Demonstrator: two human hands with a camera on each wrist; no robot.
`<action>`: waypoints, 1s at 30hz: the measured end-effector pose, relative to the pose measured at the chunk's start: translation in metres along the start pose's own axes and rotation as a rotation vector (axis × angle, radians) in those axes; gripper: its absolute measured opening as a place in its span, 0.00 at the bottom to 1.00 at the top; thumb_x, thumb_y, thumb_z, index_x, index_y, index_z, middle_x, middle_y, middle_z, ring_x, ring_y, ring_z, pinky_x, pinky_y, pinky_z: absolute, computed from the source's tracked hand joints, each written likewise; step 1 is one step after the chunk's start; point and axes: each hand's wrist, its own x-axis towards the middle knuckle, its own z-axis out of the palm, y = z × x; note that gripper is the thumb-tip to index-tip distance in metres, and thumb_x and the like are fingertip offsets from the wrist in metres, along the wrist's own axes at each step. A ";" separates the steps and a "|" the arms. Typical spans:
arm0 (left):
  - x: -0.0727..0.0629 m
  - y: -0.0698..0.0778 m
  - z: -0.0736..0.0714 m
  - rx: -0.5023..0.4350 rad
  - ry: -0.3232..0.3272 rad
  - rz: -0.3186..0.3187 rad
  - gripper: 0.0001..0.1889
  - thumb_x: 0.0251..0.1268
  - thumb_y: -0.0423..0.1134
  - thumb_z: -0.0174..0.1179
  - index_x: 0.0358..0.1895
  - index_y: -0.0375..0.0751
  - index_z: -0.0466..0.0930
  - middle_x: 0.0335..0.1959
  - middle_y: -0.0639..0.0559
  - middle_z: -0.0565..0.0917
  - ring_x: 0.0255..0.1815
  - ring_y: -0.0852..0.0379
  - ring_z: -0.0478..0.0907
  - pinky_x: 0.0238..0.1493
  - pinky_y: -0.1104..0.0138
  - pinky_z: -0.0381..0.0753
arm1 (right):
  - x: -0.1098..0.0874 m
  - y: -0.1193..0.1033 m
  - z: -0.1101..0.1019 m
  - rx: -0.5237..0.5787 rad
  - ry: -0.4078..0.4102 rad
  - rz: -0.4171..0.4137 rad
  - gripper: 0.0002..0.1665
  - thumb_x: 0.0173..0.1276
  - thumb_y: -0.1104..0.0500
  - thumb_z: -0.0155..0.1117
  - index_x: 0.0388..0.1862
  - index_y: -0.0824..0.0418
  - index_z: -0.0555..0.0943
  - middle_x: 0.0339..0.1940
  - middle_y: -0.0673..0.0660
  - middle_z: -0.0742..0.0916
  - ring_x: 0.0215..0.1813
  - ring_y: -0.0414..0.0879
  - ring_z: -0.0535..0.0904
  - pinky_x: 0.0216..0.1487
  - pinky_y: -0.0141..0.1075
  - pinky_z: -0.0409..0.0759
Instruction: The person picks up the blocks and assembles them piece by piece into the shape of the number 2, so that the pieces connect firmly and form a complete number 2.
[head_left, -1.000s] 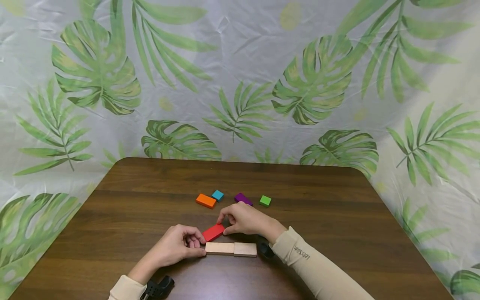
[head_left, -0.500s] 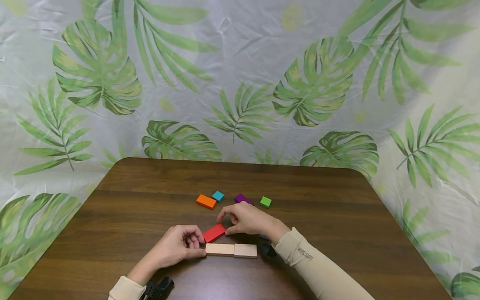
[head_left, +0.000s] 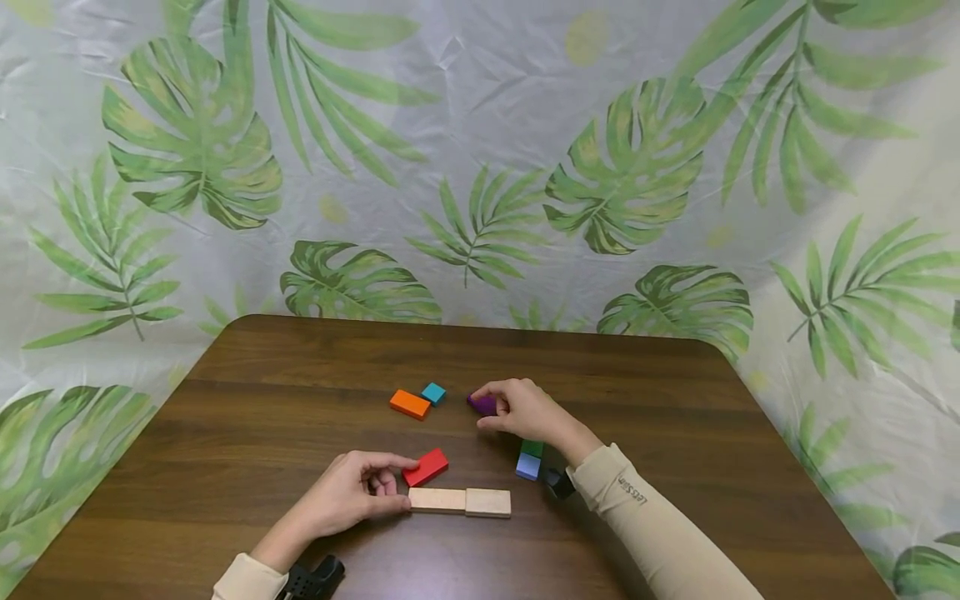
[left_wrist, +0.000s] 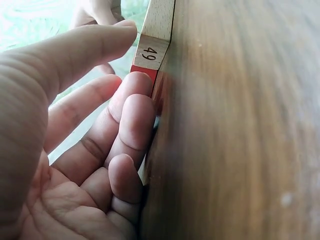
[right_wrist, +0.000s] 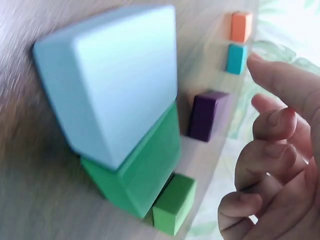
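In the head view, my left hand (head_left: 347, 493) lies at the left end of two plain wooden blocks (head_left: 437, 500) set end to end. Its index fingertip touches the red block (head_left: 427, 467) behind them, and the thumb is at the plain block's end. That end carries the number 49 (left_wrist: 148, 52) in the left wrist view. My right hand (head_left: 528, 410) hovers by the purple block (head_left: 482, 405), partly covering it from the head camera. The right wrist view has its fingers loosely bent, apart from the purple block (right_wrist: 207, 116), with nothing held.
An orange block (head_left: 410, 404) and a turquoise block (head_left: 433, 394) lie farther back. Beneath the right wrist sit a light blue block (head_left: 528, 467) and a dark green block (head_left: 532, 448), touching. A lighter green block (right_wrist: 175, 204) shows beside them in the right wrist view.
My right hand has left the red block and moved back and right to the purple one, uncovering the light blue and dark green blocks. My left index finger has straightened onto the red block.
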 end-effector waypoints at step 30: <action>0.000 0.001 0.003 0.017 0.017 -0.040 0.21 0.61 0.42 0.80 0.57 0.42 0.91 0.27 0.59 0.84 0.27 0.68 0.75 0.30 0.74 0.75 | 0.003 0.011 0.000 -0.068 0.087 0.184 0.20 0.68 0.50 0.81 0.56 0.55 0.91 0.17 0.48 0.76 0.21 0.40 0.66 0.25 0.33 0.62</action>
